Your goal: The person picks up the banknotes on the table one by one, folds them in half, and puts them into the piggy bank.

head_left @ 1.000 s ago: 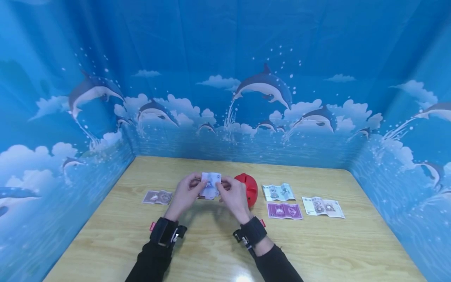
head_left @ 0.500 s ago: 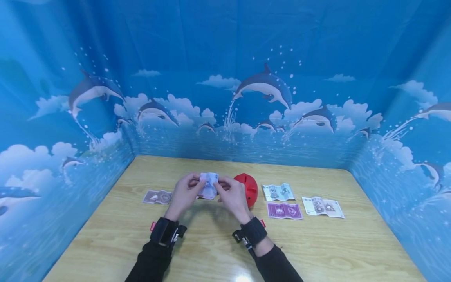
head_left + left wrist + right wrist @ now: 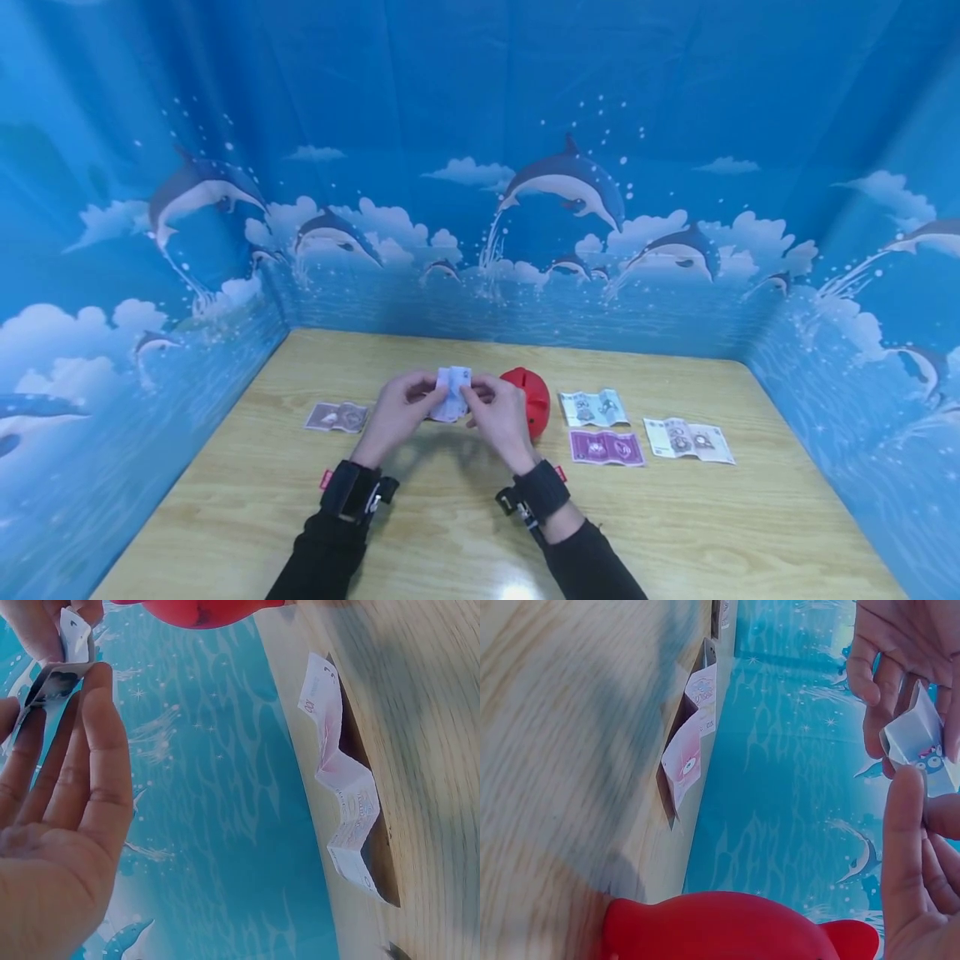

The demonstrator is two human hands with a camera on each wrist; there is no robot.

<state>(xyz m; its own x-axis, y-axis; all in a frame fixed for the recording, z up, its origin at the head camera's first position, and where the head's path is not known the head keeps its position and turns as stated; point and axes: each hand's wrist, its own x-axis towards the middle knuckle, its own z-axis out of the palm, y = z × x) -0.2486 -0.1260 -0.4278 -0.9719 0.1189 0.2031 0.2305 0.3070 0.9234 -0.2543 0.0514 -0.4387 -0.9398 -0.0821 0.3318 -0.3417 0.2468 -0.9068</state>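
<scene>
Paper banknote [image 3: 453,397] (creased), long axis forward

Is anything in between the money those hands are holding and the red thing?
Yes, the right hand: in the head view it's between the held banknote and the red object, which it partly covers. Nothing else shows there.

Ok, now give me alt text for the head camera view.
Two hands pinch a creased paper note above a wooden table, a rounded red object partly behind the right hand. One note lies at left and three more notes at right, with a blue dolphin-print backdrop behind.
</scene>
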